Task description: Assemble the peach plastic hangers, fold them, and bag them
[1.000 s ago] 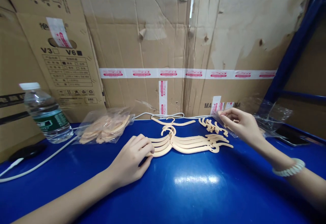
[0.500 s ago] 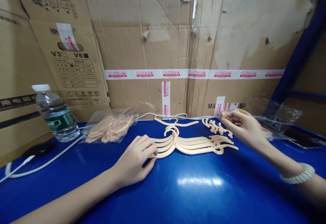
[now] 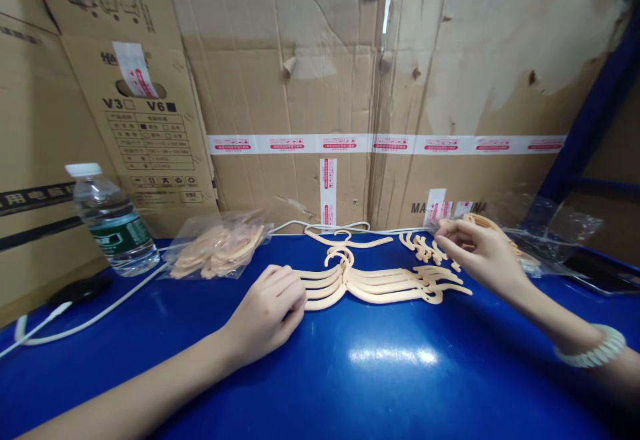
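Note:
A stack of small beige plastic hangers (image 3: pixel 380 281) lies on the blue table (image 3: pixel 350 373). My left hand (image 3: pixel 267 313) rests on the stack's left end, its fingers curled over the hanger tips. A single hanger (image 3: pixel 345 239) lies behind the stack, and several small beige hooks (image 3: pixel 423 248) lie to its right. My right hand (image 3: pixel 480 253) reaches into the mouth of a clear plastic bag (image 3: pixel 545 233) at the right. Its fingers are pinched together near a beige piece at the bag's opening; what they hold is not clear.
A sealed clear bag of beige hangers (image 3: pixel 217 245) lies at the back left. A water bottle (image 3: pixel 113 220) stands farther left, with a white cable (image 3: pixel 90 320) and a black object (image 3: pixel 77 290) near it. Cardboard boxes (image 3: pixel 320 87) wall off the back. A phone (image 3: pixel 600 273) lies at the right.
The view has shifted slightly. My right hand has stayed at the bag's mouth with small finger movement. My left hand has kept its place on the stack.

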`<state>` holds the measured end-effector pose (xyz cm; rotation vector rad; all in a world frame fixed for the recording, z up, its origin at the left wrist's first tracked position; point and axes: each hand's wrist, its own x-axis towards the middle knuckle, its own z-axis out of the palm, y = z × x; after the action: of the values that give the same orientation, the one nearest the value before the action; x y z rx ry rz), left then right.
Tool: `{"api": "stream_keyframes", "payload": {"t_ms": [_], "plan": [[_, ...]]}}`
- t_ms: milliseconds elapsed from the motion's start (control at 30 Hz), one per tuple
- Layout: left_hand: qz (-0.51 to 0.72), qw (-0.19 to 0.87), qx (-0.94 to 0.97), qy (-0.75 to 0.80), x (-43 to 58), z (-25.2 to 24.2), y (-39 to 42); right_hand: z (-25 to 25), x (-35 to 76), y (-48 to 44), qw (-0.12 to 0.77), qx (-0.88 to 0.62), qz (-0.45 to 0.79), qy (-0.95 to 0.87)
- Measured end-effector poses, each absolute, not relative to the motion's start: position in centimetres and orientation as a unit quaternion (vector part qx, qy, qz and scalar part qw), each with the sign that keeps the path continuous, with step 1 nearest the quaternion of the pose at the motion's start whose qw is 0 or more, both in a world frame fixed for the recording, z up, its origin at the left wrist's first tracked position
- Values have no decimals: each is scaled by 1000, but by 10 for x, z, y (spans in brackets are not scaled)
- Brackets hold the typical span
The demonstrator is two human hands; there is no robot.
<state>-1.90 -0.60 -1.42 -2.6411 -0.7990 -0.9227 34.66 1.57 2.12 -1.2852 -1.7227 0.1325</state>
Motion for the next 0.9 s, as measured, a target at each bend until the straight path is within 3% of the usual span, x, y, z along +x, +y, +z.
{"api": "stream_keyframes", "payload": {"t_ms": [900], "plan": [[-328, 123, -898, -267, -18, -10, -9, 20, 348, 17, 494, -531, 61, -685]]}}
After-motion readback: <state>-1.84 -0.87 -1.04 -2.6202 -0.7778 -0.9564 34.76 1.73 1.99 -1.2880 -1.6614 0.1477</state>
